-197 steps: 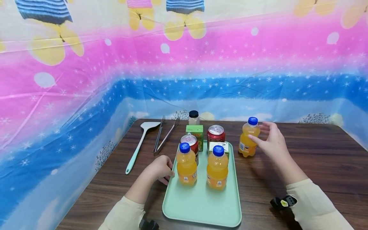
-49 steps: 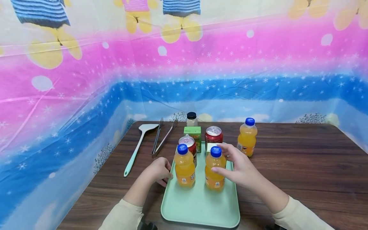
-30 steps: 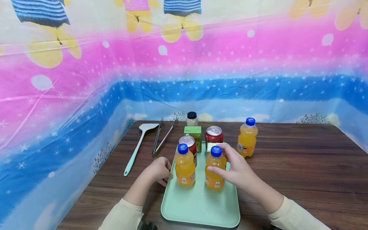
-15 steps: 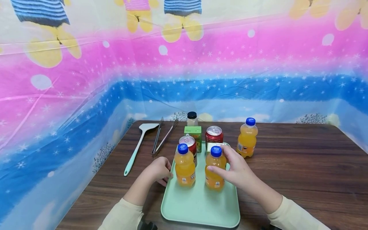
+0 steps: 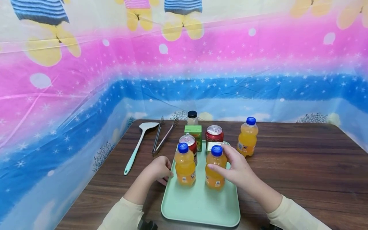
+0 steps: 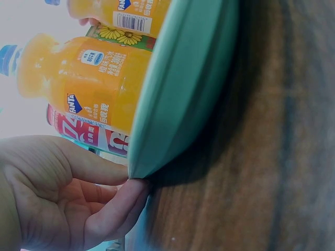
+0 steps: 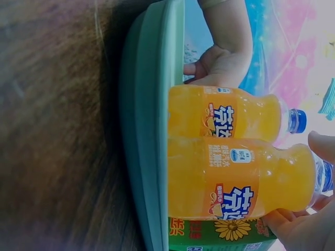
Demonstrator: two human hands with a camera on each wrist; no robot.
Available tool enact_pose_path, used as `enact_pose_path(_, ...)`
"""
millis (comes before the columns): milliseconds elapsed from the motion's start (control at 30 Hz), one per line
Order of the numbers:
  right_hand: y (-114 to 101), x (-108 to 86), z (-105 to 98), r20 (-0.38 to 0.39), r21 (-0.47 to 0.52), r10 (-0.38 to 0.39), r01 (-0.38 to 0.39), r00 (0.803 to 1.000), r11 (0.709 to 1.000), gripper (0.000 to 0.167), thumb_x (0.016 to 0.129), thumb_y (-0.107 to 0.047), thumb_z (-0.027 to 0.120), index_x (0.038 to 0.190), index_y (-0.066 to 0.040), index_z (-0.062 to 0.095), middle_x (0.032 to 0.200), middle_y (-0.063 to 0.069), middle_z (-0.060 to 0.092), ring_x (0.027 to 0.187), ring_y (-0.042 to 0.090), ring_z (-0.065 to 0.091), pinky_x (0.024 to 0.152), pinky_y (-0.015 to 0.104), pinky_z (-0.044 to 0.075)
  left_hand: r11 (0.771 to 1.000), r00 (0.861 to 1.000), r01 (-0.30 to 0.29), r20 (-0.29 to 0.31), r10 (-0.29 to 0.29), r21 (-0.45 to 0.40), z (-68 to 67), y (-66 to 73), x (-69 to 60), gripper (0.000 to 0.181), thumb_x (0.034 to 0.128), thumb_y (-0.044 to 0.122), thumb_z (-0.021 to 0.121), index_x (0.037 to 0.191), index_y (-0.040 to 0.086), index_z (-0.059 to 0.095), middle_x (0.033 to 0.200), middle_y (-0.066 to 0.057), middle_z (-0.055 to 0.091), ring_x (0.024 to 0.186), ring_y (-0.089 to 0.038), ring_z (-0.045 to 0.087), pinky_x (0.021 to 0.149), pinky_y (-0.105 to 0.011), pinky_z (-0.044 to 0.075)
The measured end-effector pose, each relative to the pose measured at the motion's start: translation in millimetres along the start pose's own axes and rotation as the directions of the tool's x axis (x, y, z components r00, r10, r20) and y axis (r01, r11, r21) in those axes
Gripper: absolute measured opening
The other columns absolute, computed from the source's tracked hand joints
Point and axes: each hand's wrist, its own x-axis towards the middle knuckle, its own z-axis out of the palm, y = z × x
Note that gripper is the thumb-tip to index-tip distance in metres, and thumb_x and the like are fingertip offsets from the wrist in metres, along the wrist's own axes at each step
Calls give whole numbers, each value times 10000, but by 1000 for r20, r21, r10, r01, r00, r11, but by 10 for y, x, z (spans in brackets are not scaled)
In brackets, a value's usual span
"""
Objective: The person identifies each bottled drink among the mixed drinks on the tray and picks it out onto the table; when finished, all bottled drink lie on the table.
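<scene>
My left hand [image 5: 157,168] pinches the left rim of the light green tray [image 5: 201,207] between thumb and fingers; the left wrist view shows the pinch closely. On the tray, my right hand [image 5: 238,166] holds the right-hand Fanta bottle [image 5: 215,180] around its neck, thumb on the near side and fingers on the far side. The bottle stands upright on the tray. Beside it stands another Fanta bottle [image 5: 185,169]. Behind these are a red can [image 5: 190,142] and a juice carton [image 7: 230,232], the carton mostly hidden in the head view.
A third Fanta bottle [image 5: 248,139] stands on the table right of the tray. Toward the back are a second red can [image 5: 214,134], a green carton [image 5: 194,131] and a black-lidded jar [image 5: 192,118]. Left lie a spatula [image 5: 138,147] and metal tongs [image 5: 164,140].
My right hand has left the bottle on the table and come left to the right-hand bottle on the tray, its thumb moving in around it. My left hand stays at the tray rim.
</scene>
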Motion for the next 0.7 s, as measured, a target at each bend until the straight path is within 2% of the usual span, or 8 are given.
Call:
enact_pose_path(367,33,3,-3,20,3,68,-68,997,998,639,730,-351,806,1243,-128,498,1141,18,584,1078,215,576,910,439,490,1000,1000,16,-6,-16,7,-13,20,-5,181,796,-78,675,858,-24,514,792,-152,543,613,-239,607,501,-340,568)
enact_pose_path(567,67,-9,33,16,-43,59,-58,998,997,690,695,-298,839,1258,-127,477,1149,15,574,1081,221,573,904,444,493,1000,1000,28,-12,-28,6,-17,28,-2,186,793,-80,680,880,-29,524,807,-155,541,621,-243,611,498,-339,567)
enact_pose_path(700,67,-16,35,2,-40,45,-45,999,998,682,695,-289,839,1254,-127,484,1136,17,572,1062,217,582,885,435,506,1000,999,30,-12,-30,10,-12,25,1,188,791,-81,683,878,-29,525,806,-155,543,619,-244,613,495,-340,566)
